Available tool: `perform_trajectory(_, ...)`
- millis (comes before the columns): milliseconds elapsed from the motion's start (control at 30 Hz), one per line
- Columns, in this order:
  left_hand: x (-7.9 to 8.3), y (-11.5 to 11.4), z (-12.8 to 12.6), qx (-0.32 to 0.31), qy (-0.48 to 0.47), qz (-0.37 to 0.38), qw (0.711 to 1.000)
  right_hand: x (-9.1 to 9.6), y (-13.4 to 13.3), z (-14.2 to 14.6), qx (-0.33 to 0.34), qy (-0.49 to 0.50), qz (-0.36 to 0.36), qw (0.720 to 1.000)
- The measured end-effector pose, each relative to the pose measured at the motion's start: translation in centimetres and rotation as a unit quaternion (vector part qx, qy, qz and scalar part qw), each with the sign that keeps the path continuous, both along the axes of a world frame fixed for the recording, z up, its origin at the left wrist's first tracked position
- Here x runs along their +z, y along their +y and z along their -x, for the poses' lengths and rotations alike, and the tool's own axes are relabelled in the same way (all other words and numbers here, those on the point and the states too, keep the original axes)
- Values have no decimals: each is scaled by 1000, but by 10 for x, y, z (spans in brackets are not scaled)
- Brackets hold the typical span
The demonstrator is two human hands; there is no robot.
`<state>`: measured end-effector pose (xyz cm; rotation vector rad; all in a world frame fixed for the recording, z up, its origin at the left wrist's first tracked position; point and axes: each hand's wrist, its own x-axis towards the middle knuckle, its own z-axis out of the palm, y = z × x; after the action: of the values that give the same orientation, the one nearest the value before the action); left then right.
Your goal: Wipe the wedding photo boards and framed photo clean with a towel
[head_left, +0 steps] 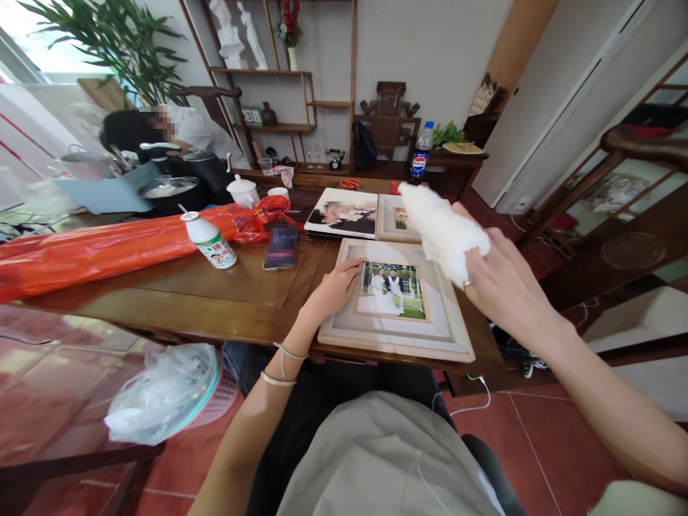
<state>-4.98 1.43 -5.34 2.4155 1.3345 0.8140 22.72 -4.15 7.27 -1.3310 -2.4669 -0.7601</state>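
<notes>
A framed wedding photo (390, 289) with a wide pale border (408, 337) lies flat at the table's front edge. My left hand (334, 290) rests on the left side of the border, its fingers stretched toward the picture. Raised over the right side of the frame, my right hand (502, 276) grips a wad of white fluffy material, like cotton or a soft cloth (441, 229). Part of the upper right border is hidden behind the wad. Just beyond lie a photo album (347, 213) and a second pale frame (384, 218), partly covered by the wad.
On the table (252, 301) are a white bottle with a straw (209, 240), a phone (281, 245), a long red plastic-wrapped bundle (118, 240), a lidded cup (243, 191) and a cola bottle (421, 154). A lined basket (218, 398) stands on the floor. Another person (183, 129) sits behind, left.
</notes>
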Motion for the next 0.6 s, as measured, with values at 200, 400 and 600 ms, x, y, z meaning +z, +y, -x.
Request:
perform_trajectory(200,0,0,0,3,6,-3,1000,-32,41,-12,57,-3,78,995)
perform_trajectory(400,-1,1,0,9,8,-6,1000,-71,57,0,68,-6,180,981)
perform_trajectory(600,0,1,0,11,4,-3,1000,-57,24,23,38,-26,201,978)
